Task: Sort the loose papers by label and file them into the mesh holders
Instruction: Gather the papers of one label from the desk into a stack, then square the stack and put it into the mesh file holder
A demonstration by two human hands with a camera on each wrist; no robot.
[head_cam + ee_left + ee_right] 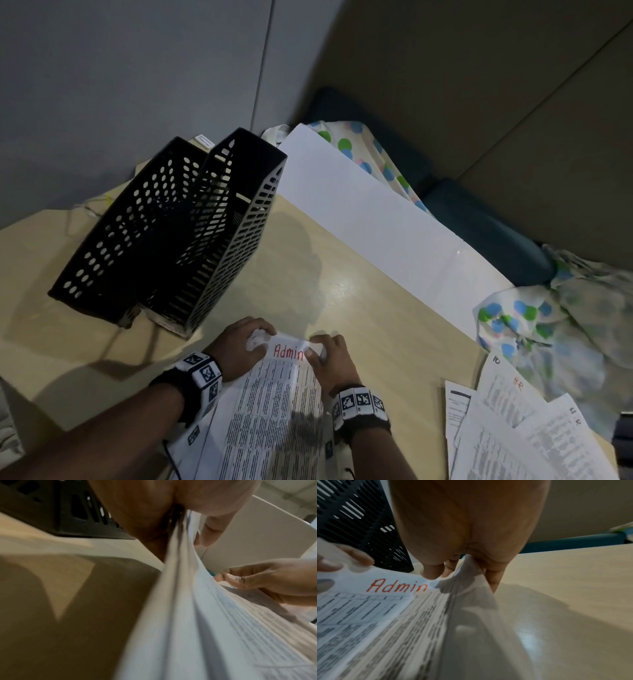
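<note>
Both hands, left hand (245, 346) and right hand (330, 359), pinch the Admin papers' (274, 407) top corners (fingers curled).

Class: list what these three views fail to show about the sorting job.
- Mesh holders: labels unseen in head view; insides dark.
- Admin papers: print blurred everywhere; sheet count hidden by overlap.
- Left hand, right hand: fingertips tucked behind the paper's top edge.
</note>
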